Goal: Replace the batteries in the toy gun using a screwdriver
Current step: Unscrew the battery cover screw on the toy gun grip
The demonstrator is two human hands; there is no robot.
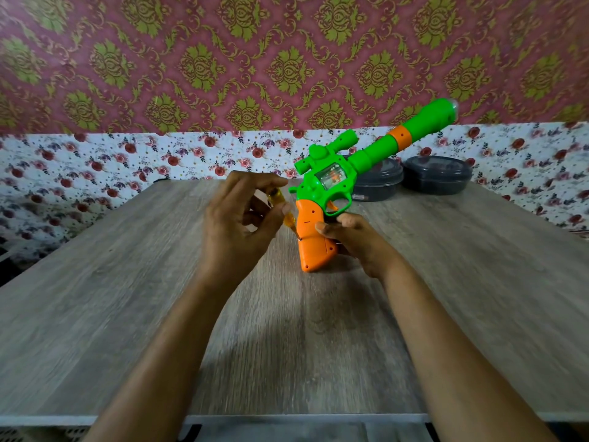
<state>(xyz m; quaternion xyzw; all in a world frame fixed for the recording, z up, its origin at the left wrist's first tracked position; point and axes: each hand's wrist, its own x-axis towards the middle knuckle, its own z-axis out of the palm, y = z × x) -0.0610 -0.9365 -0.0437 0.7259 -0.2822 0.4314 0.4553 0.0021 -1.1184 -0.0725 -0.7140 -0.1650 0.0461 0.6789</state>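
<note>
Where the head camera looks down over two bare forearms, the toy gun (338,177) stands near the middle of a wood-grain table (143,330), towards its far side. The butt of its orange grip (314,250) rests on the tabletop. The green body tilts, so that the long barrel, with one orange ring on it, rises up and to the right in front of the wall. A small green scope sits on top of the body and a clear window shows in its side.

The right hand (357,242) holds the gun by the grip from the right. Its thumb is pressed on the near face and its fingers are curled round the back, mostly hidden. The left hand (232,228) is just to the left of the grip, its fingers curled round a screwdriver (276,199) with a translucent yellow-orange handle. The tool slants down to the right, and its tip meets a small dark spot on the left edge of the grip. The shaft is too blurred to make out.

Behind the gun, at the far edge of the table, two dark round containers (436,175) with lids stand side by side. The wall behind has pink and gold patterned wallpaper (223,59) above a white floral band (95,161)
</note>
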